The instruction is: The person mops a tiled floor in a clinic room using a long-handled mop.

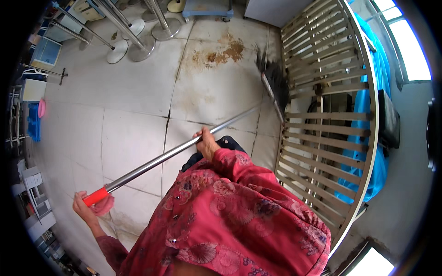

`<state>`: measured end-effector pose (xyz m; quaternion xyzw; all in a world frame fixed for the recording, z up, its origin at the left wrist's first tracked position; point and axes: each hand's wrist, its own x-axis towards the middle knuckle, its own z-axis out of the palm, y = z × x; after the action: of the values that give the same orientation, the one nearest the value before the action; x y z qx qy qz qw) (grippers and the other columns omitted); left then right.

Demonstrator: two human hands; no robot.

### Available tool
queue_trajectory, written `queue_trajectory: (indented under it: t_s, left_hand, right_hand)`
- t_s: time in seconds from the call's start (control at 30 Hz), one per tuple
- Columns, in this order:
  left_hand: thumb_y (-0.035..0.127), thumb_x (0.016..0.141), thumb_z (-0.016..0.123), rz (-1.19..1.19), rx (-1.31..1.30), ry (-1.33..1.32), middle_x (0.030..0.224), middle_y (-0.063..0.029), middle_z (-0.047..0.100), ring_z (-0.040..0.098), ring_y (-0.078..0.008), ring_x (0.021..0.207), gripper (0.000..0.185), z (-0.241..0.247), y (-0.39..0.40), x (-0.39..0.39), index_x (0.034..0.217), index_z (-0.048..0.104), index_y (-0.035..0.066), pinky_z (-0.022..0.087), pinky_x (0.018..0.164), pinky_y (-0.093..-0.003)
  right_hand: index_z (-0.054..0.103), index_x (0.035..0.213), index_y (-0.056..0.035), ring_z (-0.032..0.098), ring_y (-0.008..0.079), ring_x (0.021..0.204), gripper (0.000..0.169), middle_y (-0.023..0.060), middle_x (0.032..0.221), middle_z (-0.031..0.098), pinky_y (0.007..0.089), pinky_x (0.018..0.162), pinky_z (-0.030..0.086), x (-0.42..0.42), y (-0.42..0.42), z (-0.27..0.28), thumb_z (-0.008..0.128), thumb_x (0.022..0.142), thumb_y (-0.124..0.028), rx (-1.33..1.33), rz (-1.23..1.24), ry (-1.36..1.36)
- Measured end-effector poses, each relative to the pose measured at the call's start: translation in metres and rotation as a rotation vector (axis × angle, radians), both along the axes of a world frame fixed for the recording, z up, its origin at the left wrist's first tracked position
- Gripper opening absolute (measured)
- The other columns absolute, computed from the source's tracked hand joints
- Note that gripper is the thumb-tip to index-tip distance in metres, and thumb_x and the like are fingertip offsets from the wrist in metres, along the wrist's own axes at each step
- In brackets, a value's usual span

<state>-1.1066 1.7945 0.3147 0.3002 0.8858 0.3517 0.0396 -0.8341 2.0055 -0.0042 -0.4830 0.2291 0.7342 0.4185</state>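
Observation:
A long broom with a shiny metal handle slants across the view. My left hand grips the red-orange sleeve at the handle's near end. A crumpled pink thing, perhaps cloth, hangs just beside that sleeve; what holds it is hidden. Farther along the handle, my right hand is wrapped around the metal. The broom's dark bristle head lies against the foot of the slatted frame, at the right of the tiled floor. A brown stain marks the tiles left of the bristles.
The slatted frame stands along the right, with blue plastic sheeting behind it. Round-based metal posts and a blue wheeled dolly are at the far side. A blue crate and white shelving line the left.

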Motion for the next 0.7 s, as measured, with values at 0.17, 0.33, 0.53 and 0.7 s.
queue_trajectory:
  t_s: [0.17,0.33,0.53,0.7]
  left_hand:
    - [0.019,0.081,0.039,-0.174,-0.118,-0.158,0.055,-0.0015,0.046,0.041,-0.0083,0.045,0.026,0.018,0.101,0.039,0.067,0.049,-0.001,0.033,0.04,-0.0206]
    - [0.021,0.082,0.038,-0.162,-0.007,0.013,0.051,-0.0012,0.041,0.034,-0.0061,0.039,0.029,0.035,0.196,0.082,0.061,0.043,0.001,0.027,0.037,-0.021]
    - [0.022,0.081,0.037,0.019,0.038,0.019,0.049,-0.0022,0.041,0.034,-0.0074,0.039,0.03,0.049,0.235,0.125,0.061,0.045,0.001,0.028,0.037,-0.0217]
    - [0.019,0.082,0.034,0.239,0.149,-0.003,0.053,-0.0027,0.041,0.036,-0.0091,0.04,0.028,0.005,0.213,0.195,0.063,0.045,0.002,0.03,0.039,-0.0223]
  right_hand:
    - [0.04,0.08,-0.0062,0.043,0.0185,0.05,0.012,0.0067,0.06,0.043,0.036,0.052,0.043,0.012,0.014,-0.031,0.045,0.08,-0.017,-0.345,0.093,-0.088]
    - [0.035,0.071,-0.0046,0.037,0.0181,0.045,0.012,0.0079,0.058,0.039,0.0309,0.042,0.036,0.032,0.087,-0.044,0.04,0.077,-0.014,-0.34,0.155,-0.073]
    - [0.035,0.07,-0.0007,0.04,0.0205,0.044,0.003,0.0106,0.056,0.039,0.0312,0.038,0.035,0.042,0.168,-0.038,0.035,0.068,-0.003,-0.38,0.386,-0.101]
    - [0.035,0.06,-0.0087,0.038,0.018,0.041,0.021,0.0054,0.048,0.036,0.0297,0.041,0.035,0.062,0.25,-0.037,0.043,0.078,-0.018,-0.26,0.645,-0.259]
